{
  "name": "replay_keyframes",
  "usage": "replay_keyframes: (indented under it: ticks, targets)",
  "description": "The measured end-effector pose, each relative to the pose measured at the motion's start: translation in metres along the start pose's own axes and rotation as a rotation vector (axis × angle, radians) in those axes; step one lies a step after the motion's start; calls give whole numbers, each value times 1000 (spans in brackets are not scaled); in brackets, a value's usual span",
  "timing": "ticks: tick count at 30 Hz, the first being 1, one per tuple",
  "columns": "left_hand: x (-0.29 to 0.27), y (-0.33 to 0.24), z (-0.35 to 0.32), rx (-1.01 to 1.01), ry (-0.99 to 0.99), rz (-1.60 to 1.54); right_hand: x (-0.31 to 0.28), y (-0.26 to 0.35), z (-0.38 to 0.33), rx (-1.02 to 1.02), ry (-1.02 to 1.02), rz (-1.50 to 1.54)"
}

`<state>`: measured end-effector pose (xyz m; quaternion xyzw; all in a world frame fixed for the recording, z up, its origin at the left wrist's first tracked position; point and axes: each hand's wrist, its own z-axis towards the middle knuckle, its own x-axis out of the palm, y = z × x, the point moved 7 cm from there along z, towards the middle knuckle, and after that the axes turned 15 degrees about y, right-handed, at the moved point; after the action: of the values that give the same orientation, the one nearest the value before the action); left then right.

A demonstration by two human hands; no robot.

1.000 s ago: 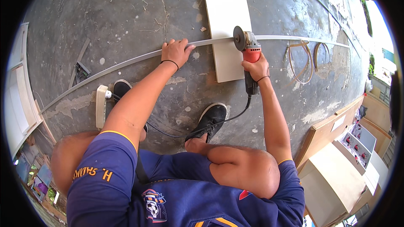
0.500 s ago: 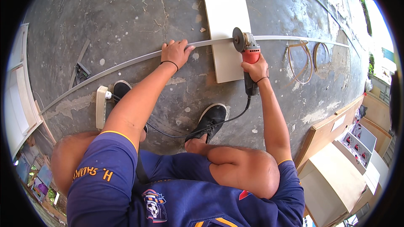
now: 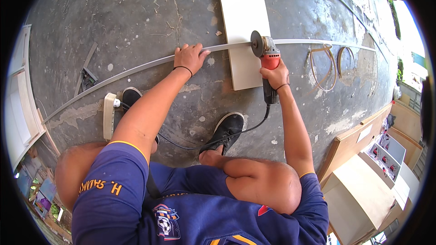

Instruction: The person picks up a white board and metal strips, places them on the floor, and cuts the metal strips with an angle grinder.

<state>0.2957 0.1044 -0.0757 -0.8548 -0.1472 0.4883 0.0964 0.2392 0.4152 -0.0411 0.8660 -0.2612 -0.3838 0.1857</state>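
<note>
Running left-right across both hands: long grey strip (image 3: 136, 69) | left hand (image 3: 190, 57) pressing it flat | right hand (image 3: 274, 73) gripping angle grinder (image 3: 265, 56), disc on strip, nearer white board (image 3: 243, 27)

Left hand (image 3: 190, 57) flat, right hand (image 3: 274, 74) clenched
</note>
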Motion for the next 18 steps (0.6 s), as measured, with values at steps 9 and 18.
replay_keyframes:
  ticks: [9,18]
  targets:
    - [-1,-1,0,-3,19,2,-1,2,-1,8,-1,8]
    - [-1,0,0,11,8,-1,-3,7,-12,-48,14,148]
